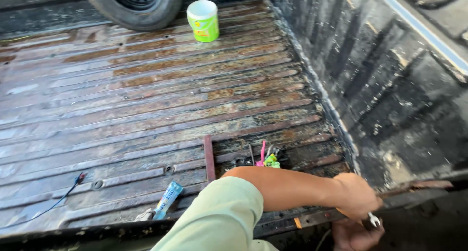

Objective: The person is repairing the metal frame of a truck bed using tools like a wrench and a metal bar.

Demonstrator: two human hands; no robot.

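My left hand reaches across from a pale green sleeve to the rear right corner of a rusty truck bed. Its fist is closed around a small metal wrench, whose open jaw sticks out below the knuckles at the bed's rear edge rail. My right hand sits just beneath, under that edge, fingers curled upward and close to the wrench's jaw. Most of it is cut off by the frame, so what it holds is hidden.
A spare tyre and a green-and-white plastic tub stand at the far end. A blue tube, a black wire, a rusty upright bar and small pink and green bits lie nearby. The dark side wall rises on the right.
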